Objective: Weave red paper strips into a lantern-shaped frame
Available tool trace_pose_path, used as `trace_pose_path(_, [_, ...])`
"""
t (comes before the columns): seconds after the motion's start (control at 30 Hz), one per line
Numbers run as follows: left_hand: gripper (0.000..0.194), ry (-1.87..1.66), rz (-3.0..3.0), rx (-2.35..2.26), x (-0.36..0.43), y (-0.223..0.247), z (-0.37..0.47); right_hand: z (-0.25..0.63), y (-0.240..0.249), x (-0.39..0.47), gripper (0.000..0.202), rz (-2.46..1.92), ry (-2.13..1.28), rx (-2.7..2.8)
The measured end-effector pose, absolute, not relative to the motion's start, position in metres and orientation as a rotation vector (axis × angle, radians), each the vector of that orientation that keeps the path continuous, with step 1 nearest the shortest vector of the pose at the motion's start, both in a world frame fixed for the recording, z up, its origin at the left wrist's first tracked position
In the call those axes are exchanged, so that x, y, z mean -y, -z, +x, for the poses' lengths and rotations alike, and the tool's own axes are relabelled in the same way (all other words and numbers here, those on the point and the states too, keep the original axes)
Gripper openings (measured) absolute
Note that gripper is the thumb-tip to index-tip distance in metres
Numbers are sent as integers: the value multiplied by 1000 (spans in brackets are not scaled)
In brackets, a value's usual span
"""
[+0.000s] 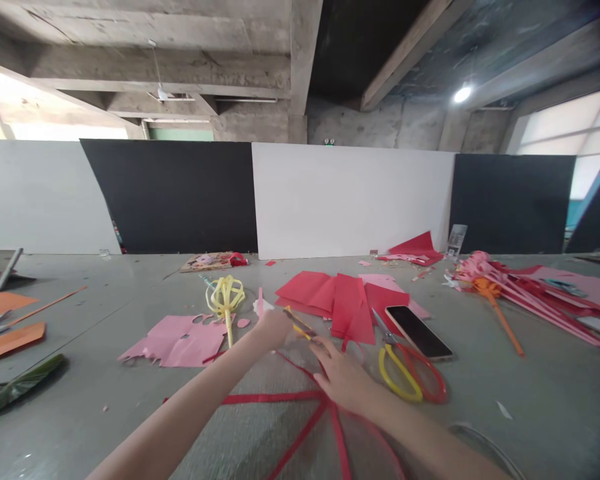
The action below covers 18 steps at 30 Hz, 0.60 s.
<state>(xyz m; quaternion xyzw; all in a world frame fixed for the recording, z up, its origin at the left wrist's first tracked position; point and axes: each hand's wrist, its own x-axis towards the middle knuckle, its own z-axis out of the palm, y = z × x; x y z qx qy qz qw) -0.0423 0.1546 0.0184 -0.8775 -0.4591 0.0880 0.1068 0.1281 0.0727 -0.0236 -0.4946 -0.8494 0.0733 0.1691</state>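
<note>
My left hand [274, 329] is closed at the far end of a slim yellow-and-dark tool [301, 325], whose kind is too blurred to tell. At the near end of this tool, the fingers of my right hand [344, 375] are pinched together. Red paper strips [273, 398] fan out over the table from beneath my right hand, joined near its palm. Folded red paper sheets [353, 310] lie just beyond the hands. To the right of my right hand rest scissors [401, 373] with one yellow and one red handle, their blades pointing away.
A phone [419, 331] lies by the scissors. Left of my hands are a yellow paper-strip lantern shape [225, 297] on a stick and pink paper [177, 340] with holes. Pink strips [505, 287] and an orange paper flower [487, 288] lie right. White and black panels [350, 200] stand behind.
</note>
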Motion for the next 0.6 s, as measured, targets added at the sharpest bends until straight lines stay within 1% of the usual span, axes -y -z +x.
trace_pose_path(0.1, [27,-278,-2457,1433,-169,-23,-41,137,19,-68,52,-1391,-225,2408])
trace_pose_path(0.23, [28,-222,-2374,1456,-188,-36,-40,153,9,-58,47,-1372,-308,2366])
trace_pose_path(0.37, [30,-75,-2303,1451,-190,-49,-35,172,2,-49,38,-1325,-335,2307])
trace_pose_path(0.5, [35,61,-2295,1391,-151,-41,-19,192,6,-41,23,-1363,-314,2257])
trace_pose_path(0.6, [37,62,-2419,1281,-99,-11,-7,204,13,-36,15,-1382,-381,2243])
